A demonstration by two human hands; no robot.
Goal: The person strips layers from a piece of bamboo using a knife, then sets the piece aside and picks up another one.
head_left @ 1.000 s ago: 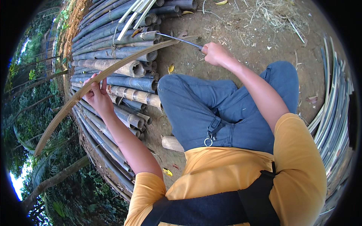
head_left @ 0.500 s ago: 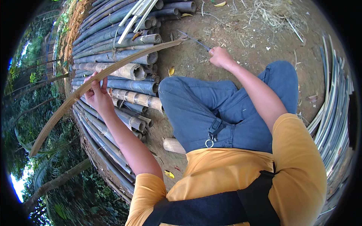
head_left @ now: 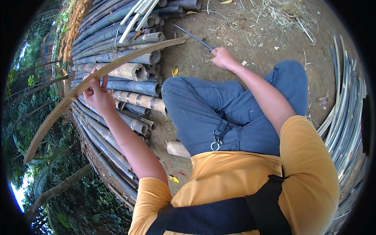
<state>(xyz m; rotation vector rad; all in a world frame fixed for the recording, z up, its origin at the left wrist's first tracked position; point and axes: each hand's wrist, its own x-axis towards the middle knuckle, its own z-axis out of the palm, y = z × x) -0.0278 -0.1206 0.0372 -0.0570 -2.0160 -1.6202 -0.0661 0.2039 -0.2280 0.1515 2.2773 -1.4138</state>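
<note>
A long, pale brown bamboo strip (head_left: 129, 57) stretches from the lower left up to the ground beyond my knees, bent by the lens. My left hand (head_left: 96, 91) grips it near its middle, thumb and fingers pinched on it. In my right hand (head_left: 224, 58) is a long, thin-bladed knife (head_left: 194, 36), its handle mostly hidden in my closed fist. The blade points up and left, crossing close to the strip's far end; whether the two touch I cannot tell.
Stacked bamboo poles (head_left: 145, 88) lie at the left, with several pale split strips (head_left: 139, 17) on top. A bundle of long slats (head_left: 344, 117) lies at the right. Shavings (head_left: 288, 15) are heaped on the dirt ahead. A short bamboo piece (head_left: 177, 149) rests by my leg.
The knife has shifted slightly up and left along with my right hand. The strip has moved a little to the left in my left hand's grip. The whole view has shifted slightly too.
</note>
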